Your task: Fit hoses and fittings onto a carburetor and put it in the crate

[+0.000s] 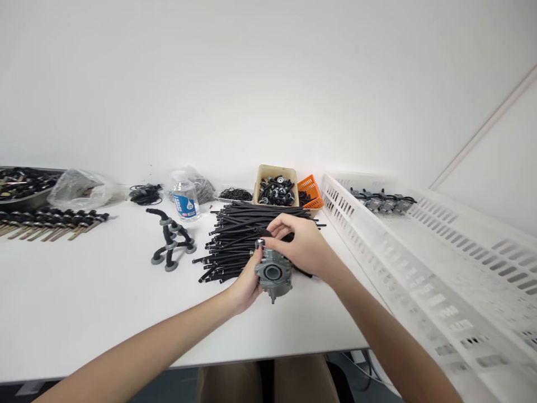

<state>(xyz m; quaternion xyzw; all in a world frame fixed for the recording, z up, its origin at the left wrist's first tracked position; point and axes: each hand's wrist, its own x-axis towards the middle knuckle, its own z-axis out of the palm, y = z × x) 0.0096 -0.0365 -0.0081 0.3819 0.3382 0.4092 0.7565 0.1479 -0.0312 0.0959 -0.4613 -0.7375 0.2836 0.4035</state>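
My left hand [247, 286] is closed around the side of a grey metal carburetor [274, 273], its round bore facing me, held above the table's front half. At the top of the carburetor, my right hand [305, 244] pinches a black rubber hose [262, 231]; the fingers partly hide where it meets the body. Behind both hands lies a pile of straight black hoses [235, 235] with small clips on their ends. Left of the pile, several short bent black hoses with grey caps [171, 242] lie in a loose cluster.
A white perforated crate [403, 280] runs along the right, with several carburetors [384, 202] inside. At the back stand a cream bin [257, 187] of small parts, an orange basket [310, 187] and a clear bottle [184, 198]. Black-topped parts [50, 218] line the left.
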